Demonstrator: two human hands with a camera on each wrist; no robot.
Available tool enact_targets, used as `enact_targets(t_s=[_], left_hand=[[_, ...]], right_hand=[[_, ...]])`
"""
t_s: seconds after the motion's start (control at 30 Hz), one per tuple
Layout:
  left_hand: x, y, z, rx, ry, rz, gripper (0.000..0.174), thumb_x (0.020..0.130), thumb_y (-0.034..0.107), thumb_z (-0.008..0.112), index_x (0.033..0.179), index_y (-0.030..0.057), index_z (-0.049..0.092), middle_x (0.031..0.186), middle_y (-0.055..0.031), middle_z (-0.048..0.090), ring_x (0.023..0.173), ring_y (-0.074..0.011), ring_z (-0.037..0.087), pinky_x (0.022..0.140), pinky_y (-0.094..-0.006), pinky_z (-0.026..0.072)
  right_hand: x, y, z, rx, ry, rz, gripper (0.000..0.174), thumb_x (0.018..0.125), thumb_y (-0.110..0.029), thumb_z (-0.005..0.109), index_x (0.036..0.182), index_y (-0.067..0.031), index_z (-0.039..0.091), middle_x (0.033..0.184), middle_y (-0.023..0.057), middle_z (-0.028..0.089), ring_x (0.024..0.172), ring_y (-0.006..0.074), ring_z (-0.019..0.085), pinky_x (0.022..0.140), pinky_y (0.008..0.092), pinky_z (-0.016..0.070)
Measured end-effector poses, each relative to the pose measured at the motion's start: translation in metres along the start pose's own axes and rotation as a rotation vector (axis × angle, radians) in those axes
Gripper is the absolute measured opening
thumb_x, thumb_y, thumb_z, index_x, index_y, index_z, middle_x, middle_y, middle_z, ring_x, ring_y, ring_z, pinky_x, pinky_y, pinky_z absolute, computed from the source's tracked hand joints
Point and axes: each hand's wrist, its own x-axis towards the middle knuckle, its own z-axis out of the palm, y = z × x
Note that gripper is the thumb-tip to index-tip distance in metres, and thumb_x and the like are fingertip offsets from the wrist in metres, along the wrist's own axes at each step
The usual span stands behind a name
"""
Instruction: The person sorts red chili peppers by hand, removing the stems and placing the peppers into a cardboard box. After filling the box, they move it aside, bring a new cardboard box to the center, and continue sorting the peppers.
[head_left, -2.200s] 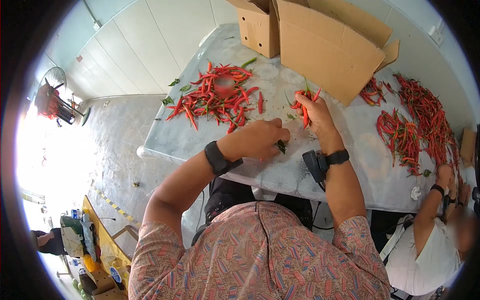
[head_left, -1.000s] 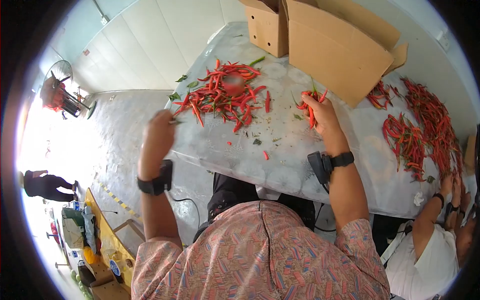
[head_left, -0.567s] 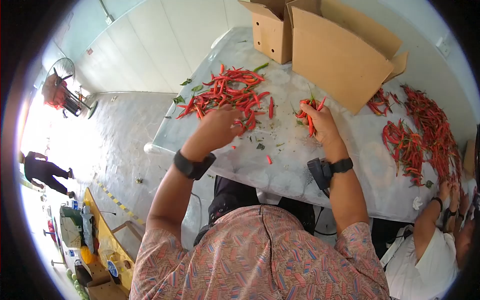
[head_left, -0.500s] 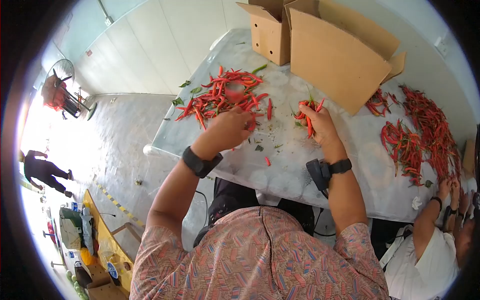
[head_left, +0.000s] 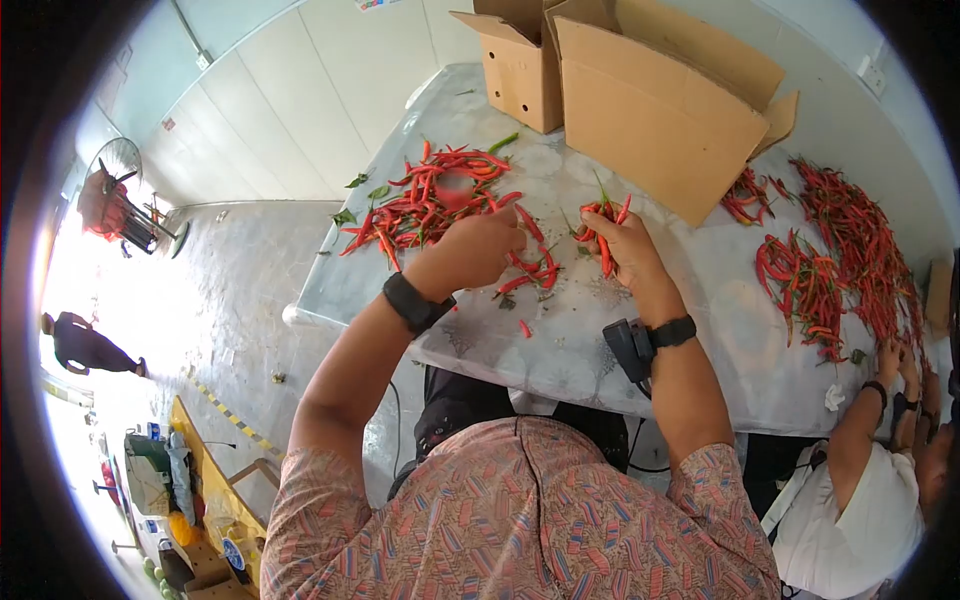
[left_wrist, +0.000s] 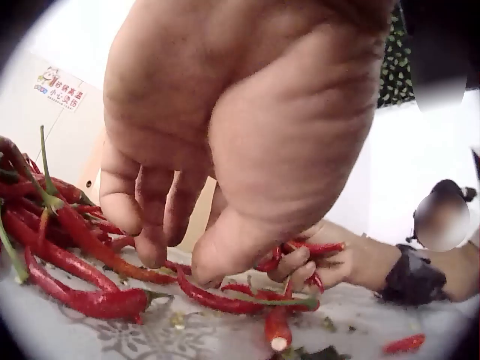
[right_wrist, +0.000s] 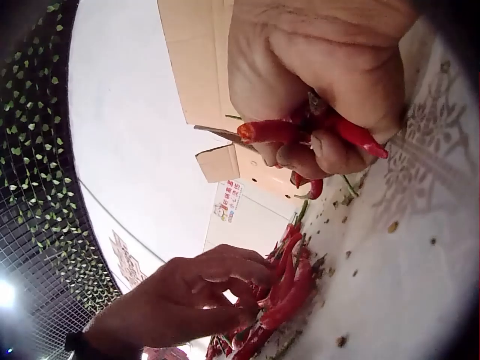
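A pile of red chilies (head_left: 405,220) lies on the pale patterned tablecloth. My left hand (head_left: 475,250) is at its near right side, fingers pointing down. In the left wrist view its thumb sits at a red chili (left_wrist: 225,301), with a gap between thumb and the loosely bent fingers (left_wrist: 152,247). Several chilies (head_left: 547,272) are spread just right of this hand. My right hand (head_left: 628,245) grips a bunch of red chilies (right_wrist: 262,133), held above the cloth. Their green stems stick up past the thumb in the head view.
Cardboard boxes (head_left: 650,110) stand behind the right hand. Larger chili heaps (head_left: 850,230) cover the table's right side, where another person's hands (head_left: 890,365) work. Leaf bits and a broken red piece (head_left: 525,328) lie near the front edge. A person in dark clothes (head_left: 90,342) is far left.
My left hand swung out past the table's left edge, then came back to the pile and moved right. Chilies now lie spread beside it. The right hand keeps its bunch in about the same place.
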Motion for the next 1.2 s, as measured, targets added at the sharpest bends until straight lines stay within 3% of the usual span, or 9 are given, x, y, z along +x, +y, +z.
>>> enact_targets(t_s=[0.2, 0.27, 0.37, 0.47, 0.57, 0.8, 1.0, 1.07, 1.2], left_hand=[[-0.003, 0.006, 0.000, -0.064, -0.082, -0.033, 0.010, 0.068, 0.006, 0.058, 0.076, 0.0032, 0.054, 0.086, -0.0119, 0.052, 0.084, -0.0301, 0.055, 0.070, -0.0412, 0.0451], [-0.008, 0.006, -0.002, -0.117, 0.028, -0.163, 0.008, 0.068, 0.006, 0.059, 0.075, 0.0033, 0.055, 0.084, -0.0114, 0.052, 0.081, -0.0300, 0.056, 0.067, -0.0400, 0.0454], [-0.010, 0.016, -0.013, -0.290, -0.038, -0.226, 0.007, 0.069, 0.007, 0.059, 0.075, 0.0035, 0.055, 0.080, -0.0121, 0.054, 0.076, -0.0308, 0.056, 0.065, -0.0401, 0.0455], [-0.011, 0.029, -0.004, -0.262, 0.074, -0.079, 0.011, 0.069, 0.008, 0.059, 0.079, 0.0040, 0.056, 0.079, -0.0128, 0.056, 0.074, -0.0320, 0.057, 0.065, -0.0412, 0.0457], [-0.007, 0.035, 0.005, -0.069, -0.026, -0.090, 0.015, 0.067, 0.010, 0.056, 0.081, 0.0050, 0.058, 0.079, -0.0120, 0.060, 0.073, -0.0330, 0.058, 0.064, -0.0417, 0.0458], [0.002, 0.025, 0.015, -0.148, -0.077, -0.130, 0.020, 0.066, 0.011, 0.060, 0.084, 0.0039, 0.058, 0.076, -0.0154, 0.061, 0.072, -0.0347, 0.059, 0.064, -0.0419, 0.0463], [0.020, 0.014, 0.005, -0.556, 0.158, -0.364, 0.016, 0.066, 0.013, 0.063, 0.072, -0.0009, 0.059, 0.067, -0.0140, 0.062, 0.062, -0.0254, 0.061, 0.058, -0.0338, 0.0471], [0.031, 0.017, 0.004, -0.638, 0.138, -0.430, 0.016, 0.070, 0.009, 0.063, 0.080, -0.0025, 0.060, 0.070, -0.0069, 0.062, 0.063, -0.0107, 0.057, 0.059, -0.0278, 0.0465], [0.050, 0.024, 0.016, -0.758, 0.198, -0.405, 0.016, 0.070, 0.010, 0.064, 0.077, -0.0033, 0.059, 0.071, -0.0076, 0.063, 0.064, -0.0106, 0.057, 0.059, -0.0283, 0.0464]], right_hand=[[0.003, 0.003, -0.002, -0.009, -0.002, -0.011, 0.016, 0.078, -0.020, 0.066, 0.086, -0.0065, 0.062, 0.073, 0.0026, 0.058, 0.057, 0.0091, 0.051, 0.049, 0.0241, 0.0416], [0.002, 0.002, -0.001, -0.004, 0.004, -0.023, 0.016, 0.078, -0.020, 0.066, 0.087, -0.0066, 0.062, 0.073, 0.0028, 0.058, 0.057, 0.0093, 0.052, 0.050, 0.0239, 0.0418], [0.000, -0.001, 0.000, 0.017, -0.014, 0.006, 0.017, 0.078, -0.020, 0.066, 0.088, -0.0069, 0.062, 0.073, 0.0033, 0.059, 0.057, 0.0100, 0.053, 0.051, 0.0240, 0.0424], [0.000, 0.000, 0.000, -0.006, -0.015, 0.004, 0.018, 0.078, -0.021, 0.066, 0.089, -0.0068, 0.061, 0.073, 0.0033, 0.059, 0.058, 0.0105, 0.053, 0.050, 0.0242, 0.0425], [0.001, 0.002, -0.001, -0.015, -0.011, -0.020, 0.018, 0.078, -0.021, 0.066, 0.089, -0.0067, 0.061, 0.072, 0.0032, 0.059, 0.057, 0.0106, 0.053, 0.050, 0.0247, 0.0424], [0.000, 0.001, 0.002, -0.015, -0.009, -0.017, 0.018, 0.080, -0.024, 0.065, 0.086, -0.0074, 0.061, 0.071, 0.0007, 0.059, 0.051, 0.0064, 0.051, 0.042, 0.0199, 0.0395], [-0.002, -0.003, -0.002, 0.001, -0.078, 0.050, 0.018, 0.080, -0.020, 0.064, 0.090, -0.0060, 0.060, 0.074, 0.0031, 0.060, 0.055, 0.0099, 0.054, 0.046, 0.0228, 0.0428], [-0.001, -0.003, -0.001, 0.041, -0.123, 0.071, 0.018, 0.080, -0.017, 0.063, 0.092, -0.0053, 0.059, 0.074, 0.0045, 0.061, 0.059, 0.0119, 0.056, 0.052, 0.0247, 0.0457], [-0.001, -0.001, 0.004, 0.202, -0.232, 0.002, 0.019, 0.082, -0.014, 0.062, 0.097, -0.0042, 0.057, 0.080, 0.0054, 0.061, 0.063, 0.0138, 0.058, 0.056, 0.0246, 0.0471]])
